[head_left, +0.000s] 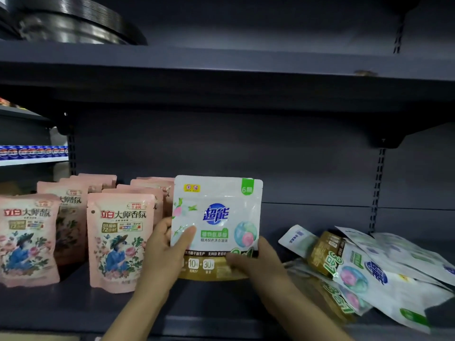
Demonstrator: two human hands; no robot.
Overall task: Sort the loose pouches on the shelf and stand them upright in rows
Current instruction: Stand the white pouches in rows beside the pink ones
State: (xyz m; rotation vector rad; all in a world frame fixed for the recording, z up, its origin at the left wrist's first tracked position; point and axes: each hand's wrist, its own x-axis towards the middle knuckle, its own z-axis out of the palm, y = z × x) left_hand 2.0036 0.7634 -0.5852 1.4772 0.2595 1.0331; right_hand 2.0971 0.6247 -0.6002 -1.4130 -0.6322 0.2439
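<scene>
A: Why is the white pouch (218,217) held with both hands?

B: It looks like it is being stood up on the shelf (221,306). The left hand (163,249) pinches its lower left edge, thumb across the front. The right hand (256,260) curls round the lower right corner over the gold band. So each hand's grip is clamped on the pouch, one per side, which keeps a floppy bag square while its base settles.

A: Where does it sit exactly?

B: Upright, facing out, just to the right of the pink pouches (120,239). Whether the bottom already touches the shelf I cannot tell; the hands cover it.

A: And the pink ones?

B: They stand in rows running front to back at the left, printed with flowers and a figure in a hat. They are soft matte film, slightly puffed, with flat sealed tops.

A: What about the heap on the right?

B: That is the loose pile (369,271): white and gold pouches of the same kind, lying flat and overlapping at odd angles. The film is glossy and creased, catching the light.

A: So a new row starts here?

B: I judge so. The white pouch would head its own row next to the pink, keeping the sorts apart. The shelf itself is dark painted metal, smooth and flat.
</scene>
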